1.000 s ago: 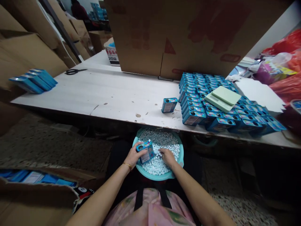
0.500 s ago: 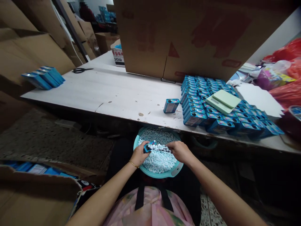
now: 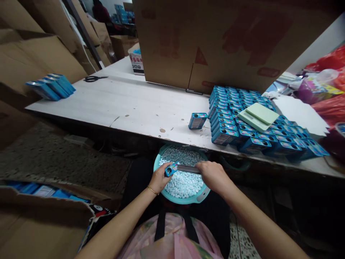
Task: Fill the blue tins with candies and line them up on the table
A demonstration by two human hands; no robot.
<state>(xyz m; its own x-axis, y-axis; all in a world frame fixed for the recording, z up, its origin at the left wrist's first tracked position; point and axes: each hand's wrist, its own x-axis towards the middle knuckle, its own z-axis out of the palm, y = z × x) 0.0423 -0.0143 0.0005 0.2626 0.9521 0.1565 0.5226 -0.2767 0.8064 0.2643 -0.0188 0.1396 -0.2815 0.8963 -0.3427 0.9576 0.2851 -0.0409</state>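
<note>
Left fingers [image 3: 162, 169] gripping blue box [image 3: 171, 168], right fingers [image 3: 204, 167] grasping scoop [image 3: 188, 169], basin rim [image 3: 176, 200] below, table edge [image 3: 151, 134] beyond

A large brown carton [image 3: 172, 68] stands on the white table [image 3: 140, 104]. Just left of the carton is a small printed box [image 3: 137, 65]; farther left lie black scissors [image 3: 97, 78]. Right of the carton are white sheets [image 3: 299, 115] and red plastic [image 3: 331, 104].

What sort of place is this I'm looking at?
Probably a small packing workshop, judging by the rows of matching blue boxes on the white table, the basin of small white pellets and the large cardboard carton.
</note>
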